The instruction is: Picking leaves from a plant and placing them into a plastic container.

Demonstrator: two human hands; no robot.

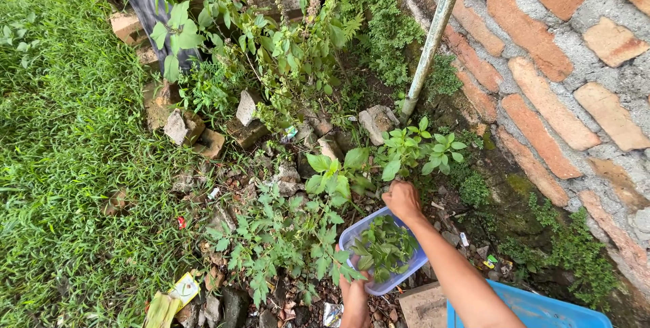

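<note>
— Beside the brick wall [542, 77], what's held?
— Left hand [353, 295] grips the clear tub of leaves [382, 250]; right hand [402, 199] is closed at a leafy plant [406, 152], contents unclear.
— Risk?
— One-handed, the tub could tip and spill.

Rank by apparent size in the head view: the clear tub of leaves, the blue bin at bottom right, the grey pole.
1. Grey pole, the longest.
2. Blue bin, cut off by the frame edge, so its rank is unsure.
3. Clear tub, steadied by the left hand.
</note>
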